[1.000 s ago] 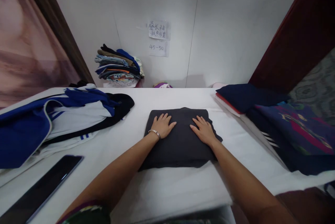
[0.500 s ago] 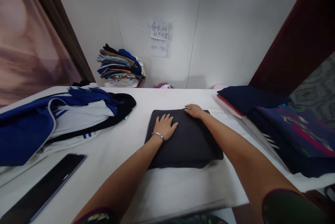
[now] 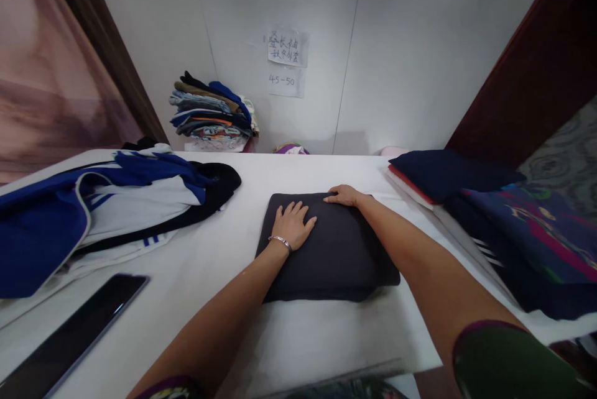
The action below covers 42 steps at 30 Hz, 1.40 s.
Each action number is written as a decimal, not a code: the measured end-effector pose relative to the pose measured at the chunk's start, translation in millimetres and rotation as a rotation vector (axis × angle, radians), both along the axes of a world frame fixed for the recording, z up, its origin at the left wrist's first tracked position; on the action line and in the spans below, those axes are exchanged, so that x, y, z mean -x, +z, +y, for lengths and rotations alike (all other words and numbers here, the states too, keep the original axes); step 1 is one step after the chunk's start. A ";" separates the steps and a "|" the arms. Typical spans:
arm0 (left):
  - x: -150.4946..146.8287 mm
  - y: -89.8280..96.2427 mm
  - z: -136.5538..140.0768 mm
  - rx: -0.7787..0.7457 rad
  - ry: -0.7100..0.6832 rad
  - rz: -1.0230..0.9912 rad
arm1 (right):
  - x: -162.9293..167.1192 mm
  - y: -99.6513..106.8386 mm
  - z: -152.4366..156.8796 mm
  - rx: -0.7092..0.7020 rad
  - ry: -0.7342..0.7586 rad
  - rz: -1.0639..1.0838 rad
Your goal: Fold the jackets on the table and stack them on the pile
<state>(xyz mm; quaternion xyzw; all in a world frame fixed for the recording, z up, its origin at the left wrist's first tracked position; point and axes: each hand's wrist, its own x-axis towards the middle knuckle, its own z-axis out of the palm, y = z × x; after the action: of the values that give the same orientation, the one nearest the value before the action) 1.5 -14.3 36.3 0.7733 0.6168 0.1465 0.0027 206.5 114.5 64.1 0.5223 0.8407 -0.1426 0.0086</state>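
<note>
A dark grey folded garment [image 3: 326, 256] lies as a neat rectangle on the white-covered table [image 3: 224, 275] in front of me. Flat on its left part rests my left hand [image 3: 293, 226], fingers spread, a silver bracelet at the wrist. My right hand [image 3: 344, 196] lies across the garment's far edge, its fingers extended and pointing left on the cloth. Neither hand is gripping it. What kind of garment it is cannot be told while folded.
Loose blue, white and black clothes [image 3: 140, 206] are heaped at left, with a dark phone [image 3: 79, 330] nearer me. Folded clothes [image 3: 527, 231] are piled at right. A tall clothes stack [image 3: 214, 113] stands beyond the far edge, below handwritten paper signs [image 3: 286, 54] on the wall.
My right hand has shifted slightly left along the garment's far edge, its fingers now flatter on the cloth. The left hand stays in place. The view has moved a little.
</note>
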 end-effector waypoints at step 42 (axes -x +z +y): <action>-1.9 4.6 9.0 0.052 0.004 0.055 | -114.5 -43.0 -111.9 0.017 -0.716 1.005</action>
<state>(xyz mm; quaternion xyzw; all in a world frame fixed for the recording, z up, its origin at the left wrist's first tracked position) 3.4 -5.2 40.9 0.7756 0.6217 0.1092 0.0057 321.0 2.7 21.1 0.6411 0.5132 -0.3718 -0.4329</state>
